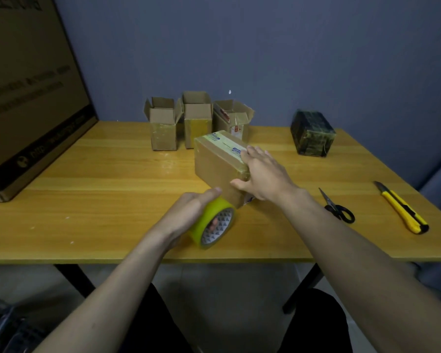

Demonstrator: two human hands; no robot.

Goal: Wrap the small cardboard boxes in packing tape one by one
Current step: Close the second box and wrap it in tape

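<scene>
Left hand (189, 212) curled in a grip, right hand (262, 171) flat, fingers straight

- The large brown cardboard carton (28, 93) at the left edge of the yellow wooden worktop (112, 179) carries dark printed lines across its face, too blurred to read.
- Along that carton's black bottom band runs pale lettering that seems to begin "http", beside a small round emblem; the rest cannot be made out.
- The closed brown cardboard box (218, 164) has small blue-and-white labels on its taped top, their print illegible.
- The yellow packing tape roll (213, 222) shows a triangle pattern on its core, no words.
</scene>
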